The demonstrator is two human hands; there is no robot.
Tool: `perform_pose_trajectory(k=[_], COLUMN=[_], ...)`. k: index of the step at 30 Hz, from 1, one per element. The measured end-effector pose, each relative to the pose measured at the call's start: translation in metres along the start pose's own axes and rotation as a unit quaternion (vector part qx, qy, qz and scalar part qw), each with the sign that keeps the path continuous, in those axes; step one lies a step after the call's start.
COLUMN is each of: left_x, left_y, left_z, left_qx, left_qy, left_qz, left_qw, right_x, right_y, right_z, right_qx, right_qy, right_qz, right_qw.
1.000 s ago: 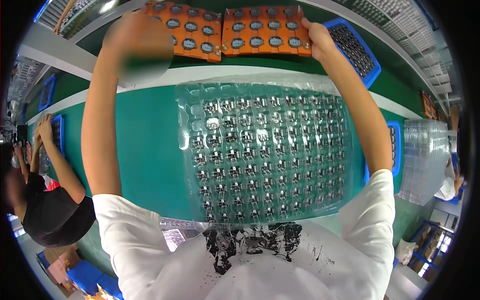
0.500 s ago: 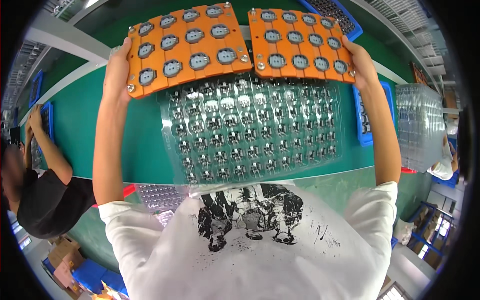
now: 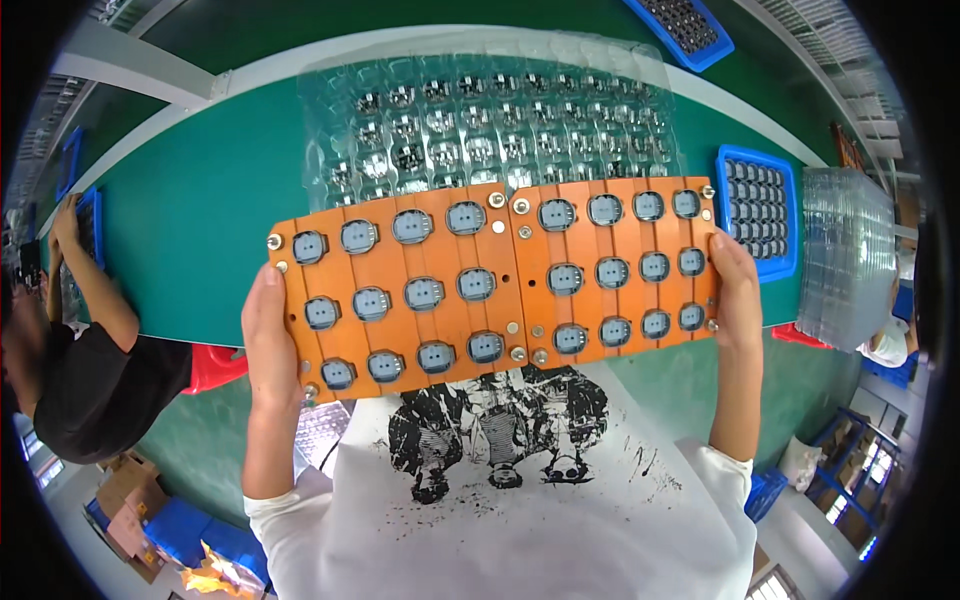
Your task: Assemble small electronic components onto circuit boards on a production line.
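Note:
Two orange plates span the space in front of me, held edge to edge and tilted slightly up to the right. On the left plate (image 3: pixel 395 262) and the right plate (image 3: pixel 588 240) sit several rows of small grey round parts (image 3: pixel 423 294), with metal studs near the corners. My left hand (image 3: pixel 270 340) grips the outer left edge, thumb on top. My right hand (image 3: pixel 738 290) grips the outer right edge; its fingers underneath are hidden. Beyond the plates lies a clear plastic tray (image 3: pixel 325 85) with many small metal parts (image 3: pixel 441 122); the plates cover its near side.
A blue tray (image 3: pixel 722 160) of round parts stands right on the green table (image 3: pixel 190 240), beside stacked clear trays (image 3: pixel 850 260). Another blue tray (image 3: pixel 640 12) is at the far right. A co-worker (image 3: pixel 100 390) sits at left near a red stool (image 3: pixel 215 370).
Both hands have brought the orange plates down toward my body, and the gap between the plates has closed. The clear tray now lies farther away from me.

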State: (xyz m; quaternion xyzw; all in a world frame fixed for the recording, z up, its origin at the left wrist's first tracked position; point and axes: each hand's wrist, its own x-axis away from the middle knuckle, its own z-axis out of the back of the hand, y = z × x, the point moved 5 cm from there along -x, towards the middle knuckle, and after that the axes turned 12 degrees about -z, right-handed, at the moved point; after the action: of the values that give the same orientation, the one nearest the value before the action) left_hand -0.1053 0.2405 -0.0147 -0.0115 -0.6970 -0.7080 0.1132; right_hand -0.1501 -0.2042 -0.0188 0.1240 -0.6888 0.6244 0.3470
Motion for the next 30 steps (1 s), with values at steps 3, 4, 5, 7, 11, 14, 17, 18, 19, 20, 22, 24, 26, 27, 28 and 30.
perform_pose_trajectory(k=[3, 4, 5, 7, 11, 14, 17, 18, 19, 20, 22, 24, 26, 27, 28, 30], left_x=[0.012, 0.017, 0.019, 0.021, 0.024, 0.014, -0.008, -0.023, -0.038, -0.058, -0.095, -0.112, -0.112, -0.113, -0.113, -0.109], left_y=[0.001, 0.001, -0.003, -0.006, -0.009, -0.016, -0.011, -0.009, -0.010, -0.011, -0.008, 0.001, 0.005, 0.005, 0.003, 0.005], left_z=[-0.004, -0.006, -0.006, -0.005, -0.004, -0.001, -0.009, -0.005, -0.002, -0.002, -0.011, -0.023, -0.030, -0.032, -0.031, -0.031], left_qx=[0.019, 0.011, 0.012, -0.084, -0.111, -0.102, -0.077, -0.083, -0.072, -0.058, -0.054, -0.074, -0.095, -0.093, -0.087, -0.095], left_qy=[0.033, 0.049, 0.048, 0.030, 0.065, 0.021, 0.009, 0.000, -0.014, -0.030, -0.050, -0.041, -0.041, -0.046, -0.043, -0.049], left_qz=[0.004, 0.005, 0.013, -0.036, -0.068, -0.027, -0.071, -0.089, -0.064, -0.043, -0.044, -0.031, -0.030, -0.038, -0.044, -0.051], left_qw=[0.999, 0.999, 0.999, 0.995, 0.989, 0.994, 0.994, 0.993, 0.995, 0.997, 0.996, 0.996, 0.994, 0.994, 0.994, 0.993], right_x=[0.008, 0.007, 0.007, -0.001, -0.002, -0.006, -0.016, -0.019, -0.022, -0.028, -0.043, -0.047, -0.045, -0.044, -0.043, -0.040], right_y=[-0.005, -0.006, -0.006, 0.004, 0.002, 0.006, 0.008, 0.003, 0.001, -0.003, -0.010, -0.013, -0.013, -0.012, -0.011, -0.011], right_z=[0.001, 0.003, 0.005, 0.011, 0.010, 0.003, 0.004, -0.003, -0.005, -0.010, -0.014, -0.018, -0.017, -0.015, -0.014, -0.014], right_qx=[0.051, 0.080, 0.109, 0.130, 0.206, 0.082, 0.002, -0.002, 0.000, -0.017, -0.041, -0.033, -0.023, -0.027, -0.035, -0.043], right_qy=[0.025, 0.045, 0.063, 0.095, 0.116, 0.092, 0.065, 0.061, 0.061, 0.048, 0.036, 0.057, 0.074, 0.078, 0.061, 0.039], right_qz=[0.022, 0.039, 0.057, 0.070, 0.175, 0.078, 0.066, 0.072, 0.064, 0.067, 0.085, 0.100, 0.112, 0.119, 0.119, 0.122], right_qw=[0.998, 0.995, 0.990, 0.985, 0.956, 0.989, 0.996, 0.996, 0.996, 0.996, 0.995, 0.993, 0.991, 0.989, 0.990, 0.991])
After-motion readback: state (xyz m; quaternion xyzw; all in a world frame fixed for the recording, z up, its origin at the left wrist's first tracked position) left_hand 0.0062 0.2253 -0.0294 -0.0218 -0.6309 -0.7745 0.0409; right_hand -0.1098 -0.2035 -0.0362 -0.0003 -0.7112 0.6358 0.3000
